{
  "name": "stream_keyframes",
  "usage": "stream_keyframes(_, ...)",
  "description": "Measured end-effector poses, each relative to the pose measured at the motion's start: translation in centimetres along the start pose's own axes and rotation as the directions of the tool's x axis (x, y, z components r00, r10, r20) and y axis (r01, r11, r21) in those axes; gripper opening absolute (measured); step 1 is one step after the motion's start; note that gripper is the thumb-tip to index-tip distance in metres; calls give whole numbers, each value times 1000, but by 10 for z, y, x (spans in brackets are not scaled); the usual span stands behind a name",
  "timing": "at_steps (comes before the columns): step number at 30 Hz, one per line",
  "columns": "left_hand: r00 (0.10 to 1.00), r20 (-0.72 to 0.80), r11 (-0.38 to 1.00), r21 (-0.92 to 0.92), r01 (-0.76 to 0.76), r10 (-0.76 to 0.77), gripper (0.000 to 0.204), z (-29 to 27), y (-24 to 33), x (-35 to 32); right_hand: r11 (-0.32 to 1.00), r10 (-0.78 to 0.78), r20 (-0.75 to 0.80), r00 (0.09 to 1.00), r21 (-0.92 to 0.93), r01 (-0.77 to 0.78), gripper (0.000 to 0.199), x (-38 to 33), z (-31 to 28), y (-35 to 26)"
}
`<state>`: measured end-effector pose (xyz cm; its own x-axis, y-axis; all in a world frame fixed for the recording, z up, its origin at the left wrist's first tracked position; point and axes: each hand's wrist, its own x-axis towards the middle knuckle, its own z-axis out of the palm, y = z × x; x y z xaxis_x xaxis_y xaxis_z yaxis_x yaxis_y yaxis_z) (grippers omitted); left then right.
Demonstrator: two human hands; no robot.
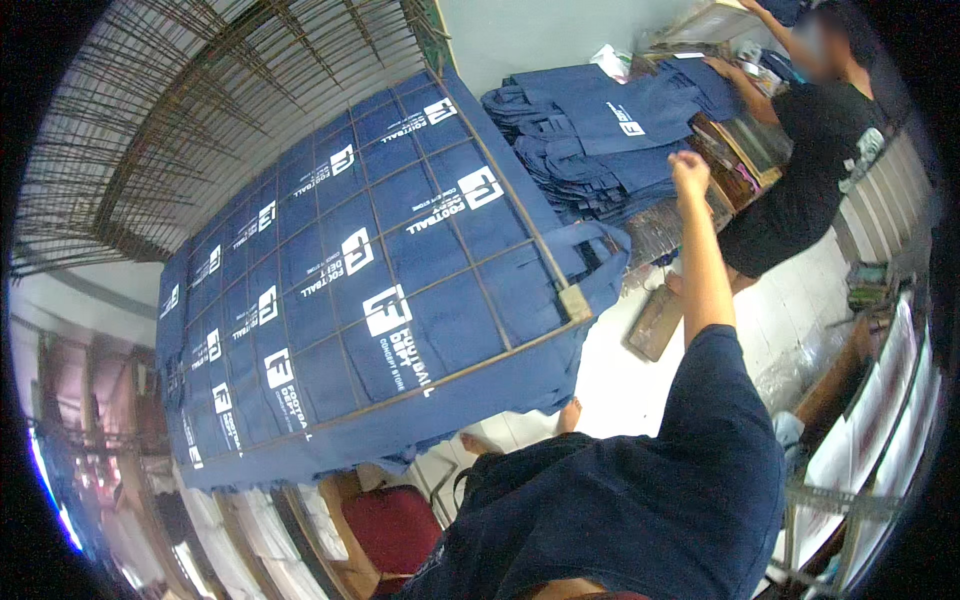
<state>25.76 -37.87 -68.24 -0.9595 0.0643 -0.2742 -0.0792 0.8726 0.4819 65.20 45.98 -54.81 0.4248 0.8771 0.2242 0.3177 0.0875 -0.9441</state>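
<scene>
My right arm stretches forward. My right hand (690, 178) is raised with its fingers curled closed, and what they hold, if anything, does not show. In the picture it overlaps the near right side of a stack of navy fabric bags (600, 135); I cannot tell whether it touches them. To the left, rows of navy bags (330, 270) with white prints lie flat on a wire drying rack (515, 345). Loop-like handles hang over the rack's right edge. My left hand is out of view.
Raised wire rack tiers (150, 130) fill the upper left. A co-worker in black (815, 150) reaches over the table at the far right. A brown block (655, 322) lies on the white floor. A red chair (392, 528) stands below the rack, and shelves (850, 480) line the right.
</scene>
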Motion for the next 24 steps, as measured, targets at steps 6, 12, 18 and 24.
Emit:
stream_keyframes(6,1000,12,998,55,20,-20,39,-13,38,-65,795,-69,289,955,-562,227,38,-53,87,-14)
stream_keyframes(12,979,-67,964,174,203,-194,44,-48,38,-110,511,-272,509,817,-643,570,25,-34,167,-1)
stream_keyframes(18,926,-157,899,231,373,-344,50,-81,33,-153,532,-44,647,761,-630,566,23,2,200,18)
stream_keyframes(24,872,-280,838,270,474,-403,56,-114,35,-183,495,-153,584,797,-653,573,19,9,204,29)
